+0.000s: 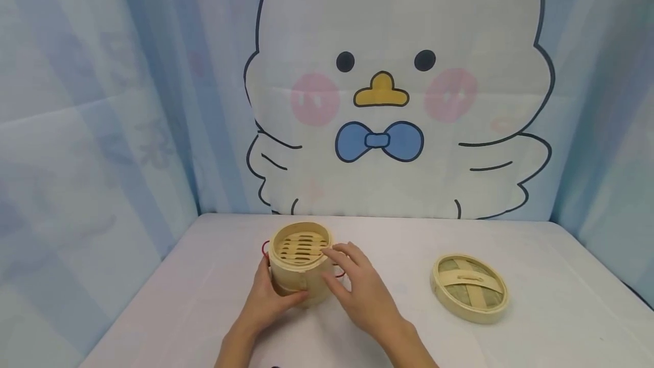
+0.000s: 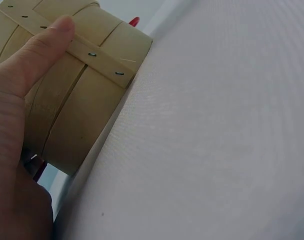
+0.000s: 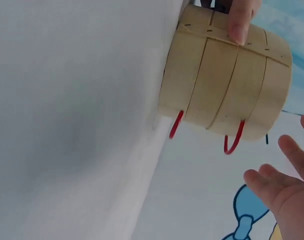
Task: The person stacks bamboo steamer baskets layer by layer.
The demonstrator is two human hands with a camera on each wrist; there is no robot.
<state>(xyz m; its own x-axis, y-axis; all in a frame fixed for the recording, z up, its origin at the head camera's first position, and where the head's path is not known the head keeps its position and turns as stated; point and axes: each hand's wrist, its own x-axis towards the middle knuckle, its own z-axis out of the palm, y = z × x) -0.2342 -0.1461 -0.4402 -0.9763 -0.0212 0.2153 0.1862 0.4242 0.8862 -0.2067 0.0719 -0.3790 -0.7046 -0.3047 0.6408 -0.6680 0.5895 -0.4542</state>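
Note:
A small round bamboo steamer (image 1: 288,274) stands upright on the white table, its slatted inside (image 1: 301,247) visible from above. My left hand (image 1: 268,302) grips it from the left, with the thumb pressed on the front wall, as the left wrist view also shows on the bamboo wall (image 2: 87,120). My right hand (image 1: 365,294) hovers at the steamer's right side, fingers spread and slightly bent. In the right wrist view a gap separates these fingers (image 3: 264,185) from the wall. Red loops (image 3: 235,142) stick out from the steamer's side.
A round woven bamboo lid (image 1: 470,288) with a strap handle lies on the table (image 1: 398,243) to the right. Behind the table hangs a curtain (image 1: 378,186) printed with a white cartoon bird. More pale blue curtains (image 1: 76,186) flank both sides.

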